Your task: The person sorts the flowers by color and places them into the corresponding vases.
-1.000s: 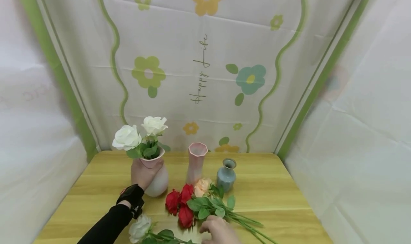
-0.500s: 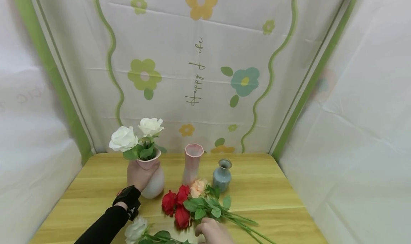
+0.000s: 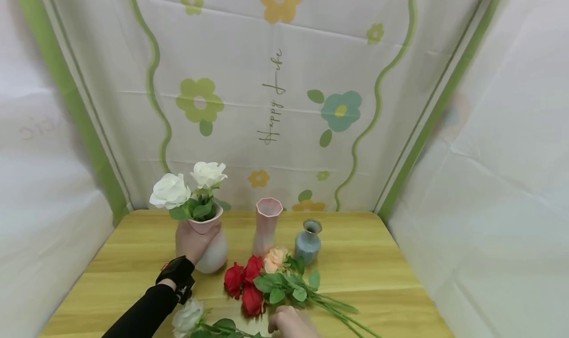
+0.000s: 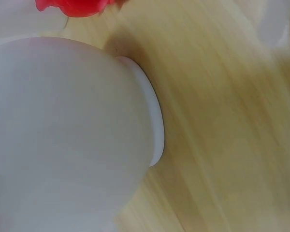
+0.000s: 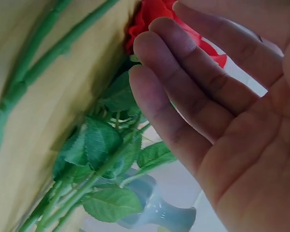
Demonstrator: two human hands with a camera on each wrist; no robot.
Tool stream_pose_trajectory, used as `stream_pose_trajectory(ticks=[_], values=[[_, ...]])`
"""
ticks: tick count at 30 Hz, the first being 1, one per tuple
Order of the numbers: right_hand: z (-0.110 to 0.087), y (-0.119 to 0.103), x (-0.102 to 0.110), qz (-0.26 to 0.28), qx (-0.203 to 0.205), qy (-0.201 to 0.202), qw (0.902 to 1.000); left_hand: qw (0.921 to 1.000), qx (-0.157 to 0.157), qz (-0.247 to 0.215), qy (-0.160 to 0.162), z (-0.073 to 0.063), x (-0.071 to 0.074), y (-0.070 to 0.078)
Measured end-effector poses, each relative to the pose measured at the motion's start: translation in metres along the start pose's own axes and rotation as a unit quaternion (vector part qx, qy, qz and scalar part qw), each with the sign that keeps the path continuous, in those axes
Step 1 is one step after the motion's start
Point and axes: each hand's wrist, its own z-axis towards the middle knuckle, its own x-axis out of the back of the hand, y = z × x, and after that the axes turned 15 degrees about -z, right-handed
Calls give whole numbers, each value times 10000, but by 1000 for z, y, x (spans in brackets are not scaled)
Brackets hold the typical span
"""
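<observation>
My left hand (image 3: 195,241) grips a round white vase (image 3: 213,254) with a pink-tinted neck. Two white roses (image 3: 171,190) with green leaves stand in that vase. In the left wrist view the vase's belly (image 4: 63,130) and foot fill much of the picture, resting on the table. My right hand (image 3: 292,322) is low in the head view, near the stem of a loose white rose (image 3: 188,318). In the right wrist view the fingers (image 5: 169,87) are loosely bent over an open palm, holding nothing. Just beyond lie red roses (image 3: 252,298) and a peach rose (image 3: 274,260).
A tall pink vase (image 3: 265,229) stands behind the red and peach roses, with a small blue-grey vase (image 3: 307,244) to its right. Several green stems (image 3: 338,311) extend right across the wooden table (image 3: 373,264). White printed curtains (image 3: 249,105) surround the table.
My right hand has shifted slightly left and down. The head view has shifted a little. My left hand keeps its grip on the white vase.
</observation>
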Motion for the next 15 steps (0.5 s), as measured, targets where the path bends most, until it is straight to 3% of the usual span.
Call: stream_pose_trajectory(ticks=[8, 15], values=[[1, 5, -12, 92, 172, -86, 9998, 10000, 22, -31, 52, -3, 0, -3], [1, 5, -22, 134, 143, 124, 9997, 10000, -15, 20, 37, -1, -1, -3]])
